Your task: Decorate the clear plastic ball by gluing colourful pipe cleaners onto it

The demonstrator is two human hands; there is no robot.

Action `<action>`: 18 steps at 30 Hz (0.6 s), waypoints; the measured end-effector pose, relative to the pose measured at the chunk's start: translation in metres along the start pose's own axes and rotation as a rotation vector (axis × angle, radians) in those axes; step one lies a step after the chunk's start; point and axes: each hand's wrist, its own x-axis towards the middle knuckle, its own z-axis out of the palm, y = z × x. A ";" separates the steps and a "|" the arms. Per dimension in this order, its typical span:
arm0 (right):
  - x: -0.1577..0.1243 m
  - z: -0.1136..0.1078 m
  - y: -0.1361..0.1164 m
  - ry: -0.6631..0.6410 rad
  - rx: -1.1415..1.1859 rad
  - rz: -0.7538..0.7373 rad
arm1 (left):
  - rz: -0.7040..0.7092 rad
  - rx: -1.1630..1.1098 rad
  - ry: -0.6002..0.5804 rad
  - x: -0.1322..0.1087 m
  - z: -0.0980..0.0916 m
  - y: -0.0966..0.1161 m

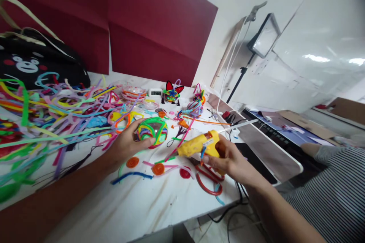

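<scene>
My left hand (134,140) is closed around a clear ball (153,132) wrapped in green, yellow and red pipe cleaners, just over the white table (134,205). In my right hand (228,159) is a yellow hot glue gun (199,145), its nozzle pointing left toward the ball, apart from it. A clear glue stick (239,125) juts from its back. Below lie orange pipe-cleaner coils (158,169), a red coil (185,172), a dark blue pipe cleaner (132,176) and the red handles (209,184) of a tool, partly hidden by my right hand.
A heap of colourful pipe cleaners (71,110) covers the table's left side, before a black bag (42,60). Behind are a small digital clock (155,92) and a finished cat-like ornament (172,93). Cables (228,212) hang over the right edge. A person in a striped shirt (333,190) is at right.
</scene>
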 end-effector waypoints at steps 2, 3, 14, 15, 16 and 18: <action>-0.004 -0.003 0.007 -0.069 -0.032 0.100 | -0.008 0.025 0.018 0.001 -0.001 0.000; -0.005 -0.004 0.012 -0.099 -0.060 0.141 | -0.005 0.040 0.013 0.002 -0.001 -0.001; 0.004 0.001 0.016 0.002 -0.904 0.134 | 0.002 0.092 0.010 0.005 -0.003 -0.006; 0.007 0.001 0.013 0.018 -0.957 0.087 | 0.004 0.077 0.002 0.005 -0.003 -0.007; 0.011 0.002 0.011 0.028 -0.996 0.011 | 0.010 0.061 -0.005 0.005 -0.003 -0.008; 0.024 0.004 0.007 -0.019 -1.035 -0.203 | 0.021 0.041 -0.019 0.006 -0.003 -0.010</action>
